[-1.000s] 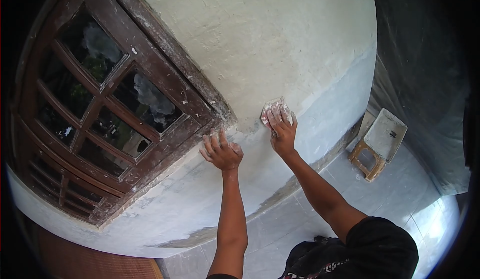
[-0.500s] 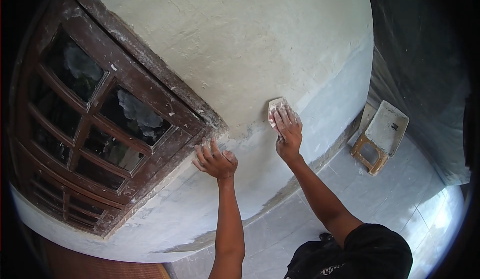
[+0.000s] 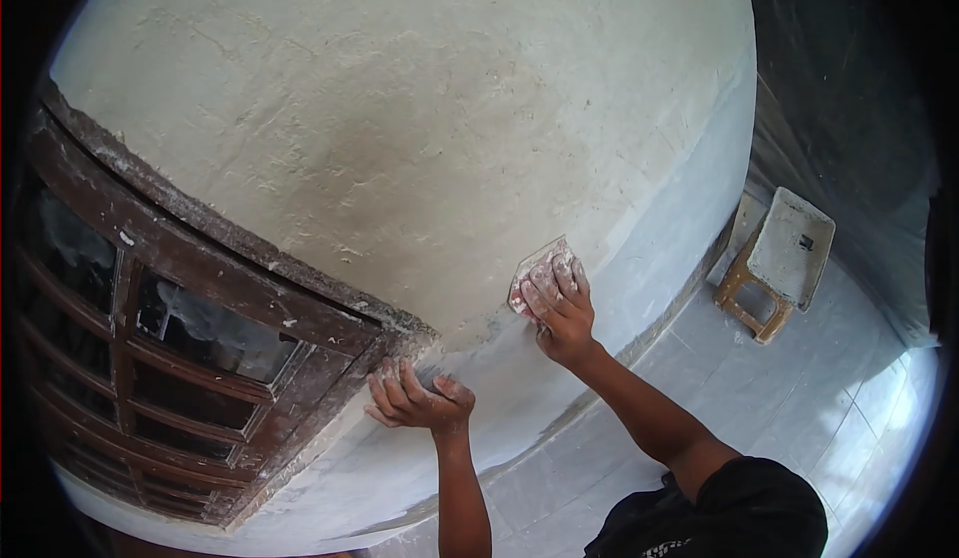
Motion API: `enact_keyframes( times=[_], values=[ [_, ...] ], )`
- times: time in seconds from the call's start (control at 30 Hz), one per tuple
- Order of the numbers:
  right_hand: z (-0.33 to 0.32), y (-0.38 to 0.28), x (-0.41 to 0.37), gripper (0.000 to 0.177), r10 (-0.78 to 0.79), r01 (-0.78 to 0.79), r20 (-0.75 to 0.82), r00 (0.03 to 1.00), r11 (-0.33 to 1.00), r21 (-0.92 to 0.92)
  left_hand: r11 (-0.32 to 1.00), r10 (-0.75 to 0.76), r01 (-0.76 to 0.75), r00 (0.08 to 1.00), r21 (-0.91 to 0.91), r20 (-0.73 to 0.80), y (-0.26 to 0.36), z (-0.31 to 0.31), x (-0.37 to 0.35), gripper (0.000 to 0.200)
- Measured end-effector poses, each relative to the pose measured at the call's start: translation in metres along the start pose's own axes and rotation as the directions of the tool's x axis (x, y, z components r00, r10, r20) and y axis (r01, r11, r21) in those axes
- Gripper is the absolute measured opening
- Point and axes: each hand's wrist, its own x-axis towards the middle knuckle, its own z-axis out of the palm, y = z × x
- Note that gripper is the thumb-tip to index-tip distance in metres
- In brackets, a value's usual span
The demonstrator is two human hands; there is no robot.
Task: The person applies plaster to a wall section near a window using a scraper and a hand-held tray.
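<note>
My right hand (image 3: 562, 313) is wrapped round a flat, plaster-smeared scraper (image 3: 521, 276) and presses it against the cream wall (image 3: 420, 148). White and reddish smears cover the tool and my fingers. Near the corner of the brown window frame (image 3: 330, 293), my left hand (image 3: 420, 398) rests at the wall with its dusty fingers apart and nothing visible in it. A band of paler, bluish-white wall (image 3: 659, 248) runs below both hands.
On the grey tiled floor (image 3: 699, 383) at the right stands a yellowish stool (image 3: 734, 283) with a plaster-stained tray (image 3: 796, 243) on it. Dark sheeting (image 3: 849, 118) hangs behind. Glass panes (image 3: 195, 403) fill the window at the left.
The view has shifted, so the window sits lower and further left. My right hand and the scraper have moved down and slightly left, and the scraper's angle has changed.
</note>
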Motion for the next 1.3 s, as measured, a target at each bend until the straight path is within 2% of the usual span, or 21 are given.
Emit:
enact_keyframes(
  times=[0.07, 0.37, 0.4, 0.47, 0.6, 0.67, 0.8, 0.87, 1.1, 1.17, 1.2, 1.27, 1.3],
  values=[
    [-0.005, 0.004, -0.001, 0.049, 0.000, -0.001, 0.083, 0.997, 1.000, 0.017, 1.000, -0.005, 0.005, 1.000, 0.000, 0.018, 0.000, -0.002, 0.000, 0.046],
    [-0.009, 0.001, -0.003, 0.047, 0.032, -0.034, 0.127, 0.991, 0.999, 0.013, 1.000, -0.013, 0.011, 0.998, 0.019, 0.061, -0.003, -0.006, -0.002, 0.050],
    [-0.008, 0.002, -0.004, 0.047, 0.034, -0.035, 0.122, 0.992, 0.999, 0.008, 1.000, -0.009, 0.008, 0.998, 0.013, 0.059, -0.002, -0.006, -0.002, 0.050],
    [-0.006, 0.002, -0.005, 0.059, 0.031, -0.030, 0.080, 0.996, 1.000, -0.006, 1.000, -0.014, 0.012, 0.997, 0.025, 0.071, -0.002, -0.007, -0.001, 0.051],
    [-0.004, -0.002, -0.010, 0.058, 0.041, -0.040, 0.076, 0.996, 0.999, -0.017, 1.000, -0.003, 0.002, 0.998, 0.021, 0.058, -0.003, -0.006, -0.002, 0.051],
    [-0.003, -0.005, -0.013, 0.049, 0.066, -0.066, 0.077, 0.995, 0.998, 0.004, 1.000, -0.002, 0.001, 0.999, 0.021, 0.052, -0.003, -0.006, -0.001, 0.051],
    [0.001, -0.011, -0.024, 0.050, 0.083, -0.083, 0.079, 0.993, 0.997, -0.008, 1.000, 0.004, -0.004, 0.999, 0.023, 0.035, -0.003, -0.004, -0.001, 0.051],
    [0.008, -0.014, -0.034, 0.050, 0.149, -0.151, 0.056, 0.987, 0.988, 0.033, 1.000, 0.007, -0.007, 1.000, 0.017, 0.026, 0.000, -0.004, 0.002, 0.050],
    [0.010, -0.030, -0.039, 0.050, 0.214, -0.212, -0.022, 0.977, 0.974, 0.078, 1.000, 0.013, -0.012, 1.000, 0.009, -0.024, 0.001, 0.001, 0.002, 0.048],
    [0.002, -0.037, -0.064, 0.054, 0.245, -0.254, 0.118, 0.962, 0.965, 0.070, 1.000, 0.015, -0.015, 0.999, 0.013, -0.037, 0.001, 0.003, 0.003, 0.049],
    [-0.010, -0.041, -0.077, 0.054, 0.239, -0.249, 0.124, 0.963, 0.966, 0.075, 1.000, 0.020, -0.020, 0.999, 0.015, -0.040, 0.001, 0.003, 0.003, 0.050],
    [-0.036, -0.050, -0.107, 0.047, 0.253, -0.277, 0.320, 0.913, 0.960, 0.032, 0.999, 0.021, -0.020, 0.999, 0.040, -0.034, 0.000, 0.002, 0.001, 0.051],
    [-0.043, -0.053, -0.116, 0.047, 0.243, -0.269, 0.318, 0.916, 0.962, 0.038, 0.999, 0.021, -0.020, 0.999, 0.036, -0.046, 0.000, 0.004, 0.001, 0.051]
  ],
)
